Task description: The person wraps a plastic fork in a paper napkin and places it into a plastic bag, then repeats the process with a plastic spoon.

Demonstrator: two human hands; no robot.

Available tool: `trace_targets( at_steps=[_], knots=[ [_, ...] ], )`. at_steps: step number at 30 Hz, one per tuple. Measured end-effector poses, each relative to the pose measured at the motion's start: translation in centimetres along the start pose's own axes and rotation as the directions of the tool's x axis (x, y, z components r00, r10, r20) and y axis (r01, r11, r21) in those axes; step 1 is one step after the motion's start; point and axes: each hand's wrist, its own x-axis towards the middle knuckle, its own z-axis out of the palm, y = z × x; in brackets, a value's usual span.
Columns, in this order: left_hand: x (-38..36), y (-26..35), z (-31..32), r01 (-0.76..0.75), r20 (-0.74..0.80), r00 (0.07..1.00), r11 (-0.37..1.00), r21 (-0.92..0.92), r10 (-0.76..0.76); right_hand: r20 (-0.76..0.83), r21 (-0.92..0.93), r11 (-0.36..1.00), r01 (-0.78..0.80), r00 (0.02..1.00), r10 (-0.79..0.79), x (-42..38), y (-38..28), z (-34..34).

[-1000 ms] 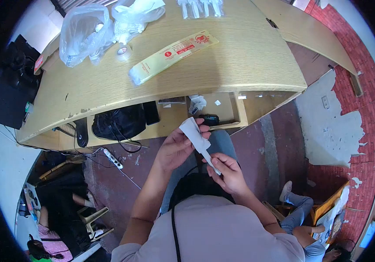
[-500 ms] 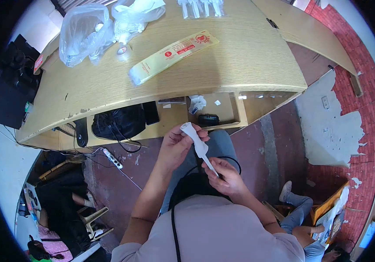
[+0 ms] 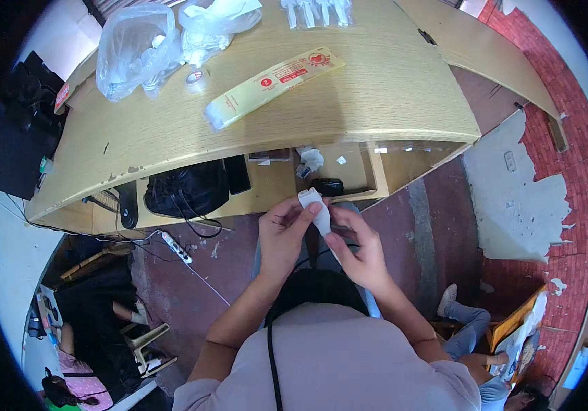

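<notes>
A white wrapped utensil [image 3: 316, 214], with what looks like rolled tissue at its upper end, is held upright and slightly tilted over my lap. My left hand [image 3: 287, 233] pinches it from the left, thumb across its front. From the right, my right hand [image 3: 356, 250] closes on its lower part, covering the thin handle. On the desk [image 3: 390, 89] lie a long yellow packet [image 3: 273, 88] with red print, a roll of clear tape [image 3: 197, 80], and a clear pack of white plastic utensils [image 3: 316, 12].
Two thin plastic bags [image 3: 136, 51] sit at the desk's far left. The open shelf below holds a black bag [image 3: 188, 192], a black case [image 3: 327, 186] and crumpled tissue [image 3: 310, 160]. A power strip [image 3: 176, 247] lies on the floor. Other people sit at lower left and lower right.
My right hand has moved up from the handle's end to near my left hand. The utensil has shifted slightly right and my left thumb now lies across the wrap.
</notes>
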Motion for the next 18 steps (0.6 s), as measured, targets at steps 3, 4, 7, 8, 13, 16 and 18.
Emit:
trace_targets(
  at_steps=[3,4,7,8,13,16,18],
  knots=[
    [0.0,-0.8,-0.4,-0.025,0.009,1.000,0.997,0.078,0.025,-0.028,0.078,0.994,-0.079,0.996,0.081,0.5,0.2,0.7],
    [0.0,-0.7,-0.3,-0.026,0.005,1.000,0.997,0.079,0.026,0.020,0.085,0.988,-0.128,0.992,0.127,0.4,1.0,0.8],
    [0.0,-0.4,-0.2,0.010,0.021,1.000,0.997,0.071,-0.011,0.061,0.185,0.964,-0.189,0.982,0.181,0.2,1.7,1.1],
    [0.0,-0.4,-0.3,-0.009,0.028,1.000,0.997,0.081,0.007,0.054,0.276,0.940,-0.198,0.980,0.191,0.2,1.8,1.2],
    [-0.1,-0.9,-0.4,-0.006,0.041,0.999,0.999,0.042,0.004,0.071,0.336,0.921,-0.199,0.980,0.186,0.1,1.8,0.9],
    [-0.2,-0.6,-0.4,0.025,0.048,0.999,0.999,0.019,-0.026,0.142,0.502,0.824,-0.263,0.965,0.221,0.6,1.7,0.4],
    [-0.5,-0.4,-0.4,0.036,0.064,0.997,0.991,0.125,-0.044,0.217,0.618,0.710,-0.338,0.941,0.258,0.9,1.8,0.0]
  ],
)
